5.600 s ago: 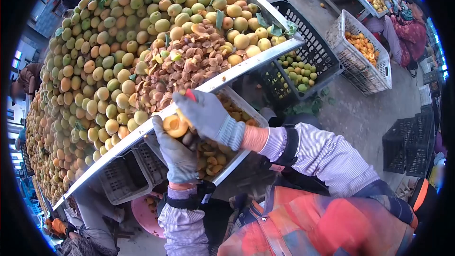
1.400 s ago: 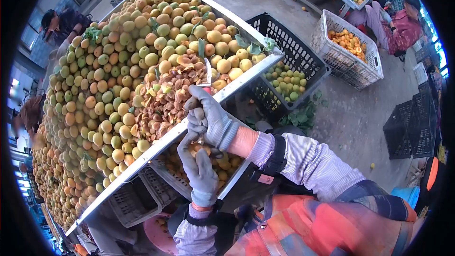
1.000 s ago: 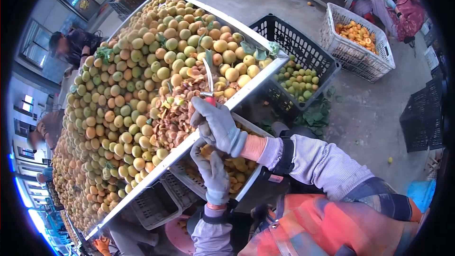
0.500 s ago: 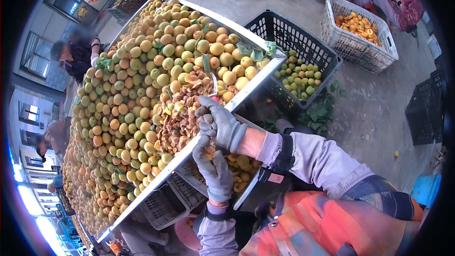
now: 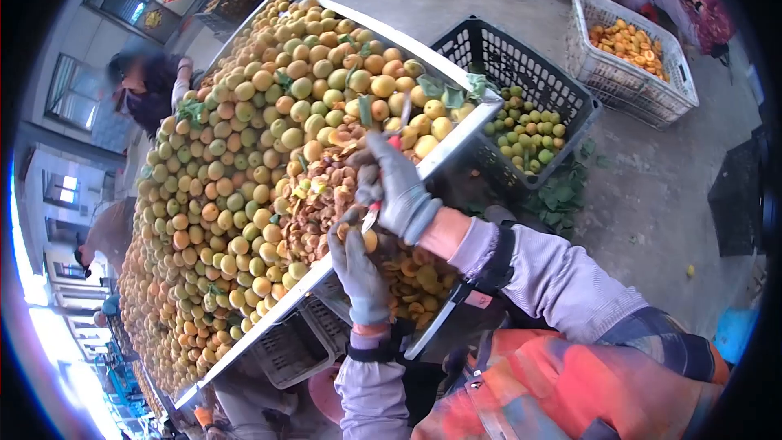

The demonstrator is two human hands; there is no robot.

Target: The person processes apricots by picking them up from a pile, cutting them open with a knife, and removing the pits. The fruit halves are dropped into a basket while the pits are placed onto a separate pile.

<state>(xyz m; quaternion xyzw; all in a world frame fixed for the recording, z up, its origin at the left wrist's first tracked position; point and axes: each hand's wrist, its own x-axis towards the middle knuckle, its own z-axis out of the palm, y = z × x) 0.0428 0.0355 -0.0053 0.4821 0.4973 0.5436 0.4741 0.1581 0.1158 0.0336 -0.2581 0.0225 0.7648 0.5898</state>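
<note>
My right hand point(image 5: 401, 191), in a grey glove, is closed around a red-handled knife point(image 5: 375, 209). Its curved metal blade sticks up above the fist, and a short metal tip points down toward my other hand. Just below, my left hand point(image 5: 358, 273), also gloved, has its fingers bent around an apricot point(image 5: 371, 240), mostly hidden by the fingers. Both hands are over the near metal edge of the table. Beside them lies a heap of brown pits and scraps point(image 5: 314, 208). Under my hands, a container holds cut apricots point(image 5: 419, 281).
Whole apricots point(image 5: 220, 171) cover the sloping table with its metal rim point(image 5: 305, 283). To the right stand a black crate point(image 5: 562, 85) with green fruit and a white crate point(image 5: 582, 81) with orange halves. Leaves point(image 5: 558, 200) litter the floor. Another person point(image 5: 155, 85) is across the table.
My hands have moved slightly apart, and the knife's red handle and lower tip now show between them. The whole view has shifted a little. The person across the table has raised an arm.
</note>
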